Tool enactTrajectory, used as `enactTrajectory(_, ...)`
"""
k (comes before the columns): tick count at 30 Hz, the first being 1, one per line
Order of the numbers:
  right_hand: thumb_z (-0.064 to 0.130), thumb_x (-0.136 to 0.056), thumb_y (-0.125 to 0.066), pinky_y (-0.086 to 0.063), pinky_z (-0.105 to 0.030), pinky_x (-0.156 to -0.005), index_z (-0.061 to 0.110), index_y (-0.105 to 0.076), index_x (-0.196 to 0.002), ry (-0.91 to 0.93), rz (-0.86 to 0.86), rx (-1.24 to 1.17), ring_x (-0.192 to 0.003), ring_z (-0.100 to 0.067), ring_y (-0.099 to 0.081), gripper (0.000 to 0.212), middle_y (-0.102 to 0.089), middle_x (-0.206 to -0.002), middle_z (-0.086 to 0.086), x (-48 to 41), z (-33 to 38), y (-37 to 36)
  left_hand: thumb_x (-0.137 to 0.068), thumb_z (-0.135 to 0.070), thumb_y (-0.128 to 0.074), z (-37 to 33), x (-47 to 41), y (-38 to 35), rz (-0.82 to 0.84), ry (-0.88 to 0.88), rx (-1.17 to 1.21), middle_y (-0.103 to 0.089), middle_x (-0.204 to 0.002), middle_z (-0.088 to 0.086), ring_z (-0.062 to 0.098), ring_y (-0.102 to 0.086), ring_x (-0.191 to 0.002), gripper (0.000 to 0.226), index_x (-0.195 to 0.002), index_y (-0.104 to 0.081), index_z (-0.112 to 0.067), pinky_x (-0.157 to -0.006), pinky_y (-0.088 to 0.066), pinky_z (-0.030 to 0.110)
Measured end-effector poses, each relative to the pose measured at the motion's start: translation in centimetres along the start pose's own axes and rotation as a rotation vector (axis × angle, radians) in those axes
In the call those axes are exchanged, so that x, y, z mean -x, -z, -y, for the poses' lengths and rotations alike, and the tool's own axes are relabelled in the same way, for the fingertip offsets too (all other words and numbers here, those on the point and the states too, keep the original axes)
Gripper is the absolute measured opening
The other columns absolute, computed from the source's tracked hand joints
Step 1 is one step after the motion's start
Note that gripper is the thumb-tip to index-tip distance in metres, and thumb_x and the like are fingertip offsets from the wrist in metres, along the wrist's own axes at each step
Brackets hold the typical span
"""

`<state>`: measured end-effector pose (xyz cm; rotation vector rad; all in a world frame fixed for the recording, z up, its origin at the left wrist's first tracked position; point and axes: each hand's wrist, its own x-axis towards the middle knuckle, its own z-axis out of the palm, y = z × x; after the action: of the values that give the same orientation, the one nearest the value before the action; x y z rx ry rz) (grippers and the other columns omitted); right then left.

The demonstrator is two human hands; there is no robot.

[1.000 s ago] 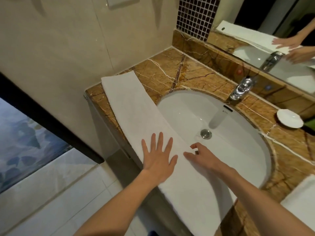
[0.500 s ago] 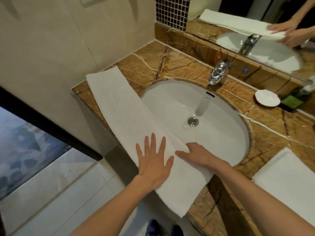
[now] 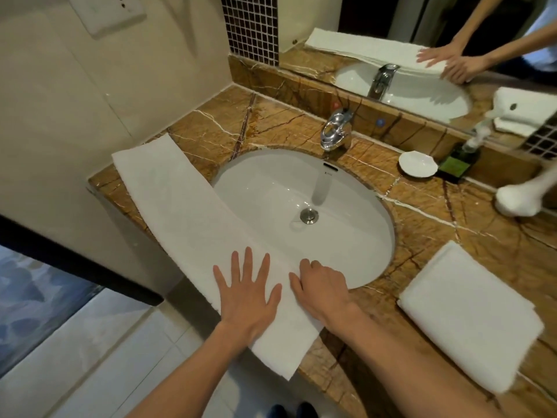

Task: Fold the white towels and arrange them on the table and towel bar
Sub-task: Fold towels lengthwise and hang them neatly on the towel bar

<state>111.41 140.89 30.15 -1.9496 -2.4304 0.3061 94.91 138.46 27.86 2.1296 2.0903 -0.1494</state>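
Nothing you can actually read here. The tiny mark (image 3: 328, 174) on the sink (image 3: 346, 245) wall past your right hand (image 3: 322, 289) and the label (image 3: 454, 168) on the green bottle (image 3: 461, 152) further right are just blurs.

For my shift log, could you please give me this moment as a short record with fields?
long towel: narrow folded strip, along counter front, overlapping sink rim
left hand: flat, fingers spread, pressing the strip
right hand: fingers curled at strip's sink-side edge; grip unclear
folded towel: on counter, right of sink
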Motion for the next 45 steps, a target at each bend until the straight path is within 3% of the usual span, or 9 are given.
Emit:
enactTrajectory(6,0.044,-0.100,-0.027,-0.031,-0.034,-0.067,0.011,-0.054,-0.106,-0.020,-0.037,-0.007,-0.087,-0.027,-0.059,0.043,-0.062,-0.098,-0.008,0.4,0.1,0.1,-0.081,-0.064,0.017,0.2,-0.1,0.0,0.009,-0.041,-0.021,0.027,-0.151,0.003,0.031,0.022,-0.143,0.067,-0.140,0.029,-0.034,-0.108,0.020,0.060)
enactTrajectory(13,0.040,-0.098,-0.032,-0.036,-0.038,-0.085,0.014,-0.052,-0.122,-0.082,-0.042,-0.088,-0.102,-0.029,-0.055,0.041,-0.061,-0.113,-0.010,2.7,-2.6,2.6,-0.088,-0.058,0.006,-4.5,0.0,2.9,0.027,-0.441,-0.014,0.003,-0.160,0.007,0.028,0.009,-0.146,0.068,-0.149,0.007,-0.029,-0.113,0.012,0.055)
enactTrajectory(18,0.027,-0.093,-0.042,-0.023,-0.041,-0.106,0.017,-0.053,-0.125,-0.366,-0.244,-0.021,-0.129,-0.029,-0.037,0.035,-0.048,-0.133,-0.010,7.0,-10.4,5.3,-0.097,-0.038,-0.027,-12.8,0.2,3.8,0.029,-0.619,0.175,-0.028,-0.153,0.010,0.028,-0.026,-0.139,0.054,-0.147,-0.027,-0.019,-0.115,-0.017,0.042)
enactTrajectory(22,0.034,-0.093,-0.046,-0.012,-0.050,-0.112,0.017,-0.041,-0.137,-0.757,-0.222,-0.018,-0.142,-0.034,-0.013,0.048,-0.024,-0.152,-0.018,11.2,-17.2,7.0,-0.095,-0.029,-0.038,-19.5,-0.4,4.9,0.061,-0.844,0.281,-0.053,-0.124,0.014,0.032,-0.051,-0.109,0.038,-0.124,-0.053,-0.008,-0.092,-0.042,0.040)
enactTrajectory(27,0.039,-0.090,-0.051,-0.035,-0.047,-0.107,0.013,-0.031,-0.141,-1.117,-0.094,-0.525,-0.129,-0.036,-0.038,0.061,-0.038,-0.143,-0.016,15.5,-22.9,6.8,-0.093,-0.035,-0.048,-25.3,-0.9,4.9,0.178,-0.662,0.417,-0.053,-0.121,0.012,0.028,-0.050,-0.109,0.042,-0.125,-0.048,-0.009,-0.094,-0.042,0.039)
enactTrajectory(34,0.007,-0.083,-0.058,-0.038,-0.018,-0.045,0.006,-0.060,-0.106,-1.137,-0.327,-1.021,-0.071,-0.012,-0.058,0.023,-0.066,-0.092,-0.003,16.2,-24.2,6.6,-0.075,-0.006,-0.056,-27.0,-1.8,5.1,0.365,-0.441,0.555,-0.064,-0.088,0.006,0.017,-0.058,-0.075,0.013,-0.088,-0.060,-0.005,-0.057,-0.041,0.016)
enactTrajectory(37,0.006,-0.083,-0.057,-0.043,-0.021,-0.049,0.010,-0.058,-0.107,-1.138,-0.355,-1.167,-0.072,-0.012,-0.059,0.025,-0.063,-0.088,-0.001,15.7,-23.8,7.1,-0.075,-0.003,-0.057,-26.5,-1.6,6.0,0.351,-0.443,0.651,-0.057,-0.072,-0.003,0.005,-0.048,-0.061,0.012,-0.077,-0.058,-0.015,-0.044,-0.034,0.010)
enactTrajectory(41,0.003,-0.081,-0.058,-0.047,-0.025,-0.056,0.013,-0.058,-0.110,-1.086,-0.486,-1.225,-0.080,-0.019,-0.062,0.031,-0.066,-0.094,-0.005,15.8,-22.1,7.9,-0.074,-0.002,-0.055,-25.1,-0.4,6.7,0.346,-0.399,0.817,-0.063,-0.086,0.001,0.015,-0.058,-0.080,0.022,-0.090,-0.065,-0.013,-0.059,-0.043,0.026)
enactTrajectory(45,0.002,-0.081,-0.059,-0.049,-0.028,-0.062,0.014,-0.057,-0.107,-1.003,-0.543,-1.154,-0.085,-0.022,-0.061,0.029,-0.064,-0.097,-0.006,17.3,-19.5,9.0,-0.073,-0.004,-0.054,-23.0,1.0,6.7,0.379,-0.449,0.894,-0.063,-0.094,-0.006,0.004,-0.058,-0.084,0.034,-0.100,-0.059,-0.023,-0.058,-0.042,0.016)
